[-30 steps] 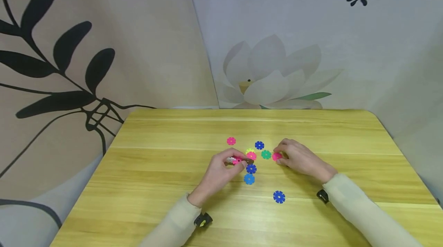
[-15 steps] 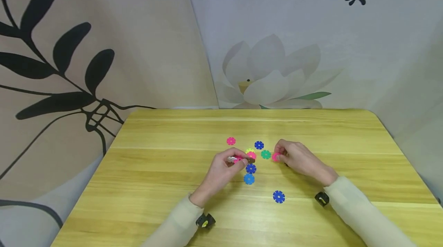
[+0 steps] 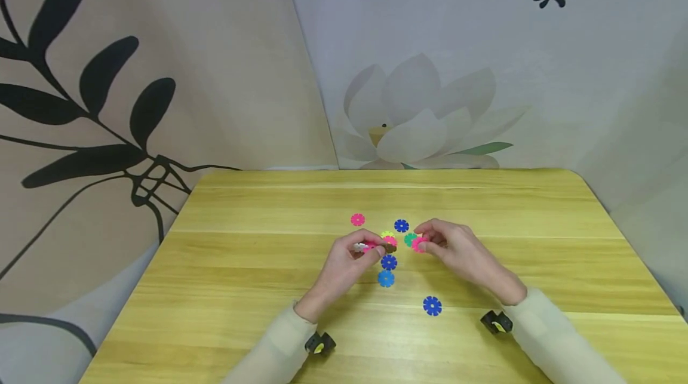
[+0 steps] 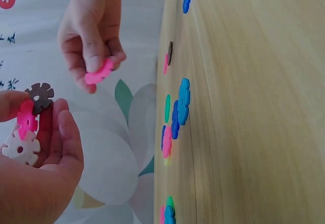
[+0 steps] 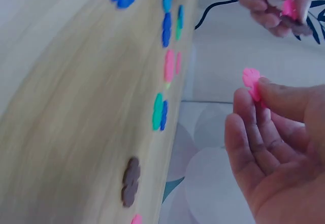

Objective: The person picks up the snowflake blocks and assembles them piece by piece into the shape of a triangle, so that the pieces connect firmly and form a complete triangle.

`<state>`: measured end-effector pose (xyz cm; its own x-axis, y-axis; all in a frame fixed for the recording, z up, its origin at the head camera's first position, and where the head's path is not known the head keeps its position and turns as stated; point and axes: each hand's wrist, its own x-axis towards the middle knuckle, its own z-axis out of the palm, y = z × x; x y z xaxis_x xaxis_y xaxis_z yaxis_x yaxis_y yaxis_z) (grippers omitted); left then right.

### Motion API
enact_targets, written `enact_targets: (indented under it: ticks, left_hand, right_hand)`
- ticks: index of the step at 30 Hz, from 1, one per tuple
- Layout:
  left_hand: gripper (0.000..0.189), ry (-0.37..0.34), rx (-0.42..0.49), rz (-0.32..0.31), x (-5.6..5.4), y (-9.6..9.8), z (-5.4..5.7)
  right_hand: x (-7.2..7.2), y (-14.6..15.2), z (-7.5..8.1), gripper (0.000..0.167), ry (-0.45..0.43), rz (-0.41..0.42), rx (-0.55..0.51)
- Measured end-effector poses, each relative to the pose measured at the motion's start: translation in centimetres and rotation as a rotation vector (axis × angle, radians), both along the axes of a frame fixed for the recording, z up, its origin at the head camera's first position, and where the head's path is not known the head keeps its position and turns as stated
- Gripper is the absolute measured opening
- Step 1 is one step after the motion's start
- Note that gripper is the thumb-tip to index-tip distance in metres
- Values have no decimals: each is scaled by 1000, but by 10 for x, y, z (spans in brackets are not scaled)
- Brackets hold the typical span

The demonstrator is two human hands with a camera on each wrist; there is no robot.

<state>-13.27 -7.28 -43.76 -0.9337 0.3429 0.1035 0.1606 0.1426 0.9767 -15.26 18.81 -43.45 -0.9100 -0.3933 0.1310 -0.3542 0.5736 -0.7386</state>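
My left hand (image 3: pixel 344 266) holds a short chain of notched snowflake discs above the table. In the left wrist view the chain runs from a white disc (image 4: pixel 21 148) through a pink disc (image 4: pixel 27 118) to a brown disc (image 4: pixel 40 98), slotted edge to edge. Thumb and fingers of my right hand (image 3: pixel 463 254) pinch a single pink disc (image 5: pixel 251 79), raised off the tabletop. From the head camera that disc overlaps a green disc (image 3: pixel 409 239) lying on the table, a short way right of the chain.
On the wooden table (image 3: pixel 242 288) lie several loose discs: a pink one (image 3: pixel 358 220) far left, a dark blue one (image 3: pixel 401 226), a yellow one (image 3: pixel 387 234), a light blue one (image 3: pixel 386 279), and a blue one (image 3: pixel 432 306) nearer me. The right wrist view shows another brown disc (image 5: pixel 131 182).
My right hand has picked the pink disc up from the table and brought it left, nearer the chain. The left hand has barely moved, still holding its chain.
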Motion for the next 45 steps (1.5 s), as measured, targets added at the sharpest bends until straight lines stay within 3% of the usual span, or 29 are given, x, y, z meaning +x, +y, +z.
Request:
enact_targets:
  ticks: [8,25,39,45]
  left_hand:
    - [12,19,43,-38,-1,0,-1]
    - [12,23,66,-23,0,1,0]
    - [9,105,49,58,4,5,2]
    - [10,151,53,54,5,6,0]
  right_hand:
    - [9,-8,8,10,-44,-23,-66]
    - [20,-15,19,18,-126,-16,-188]
    - [23,-25,22,24,-221,-32,-332]
    - [24,-29,22,26,-238,-40,-353]
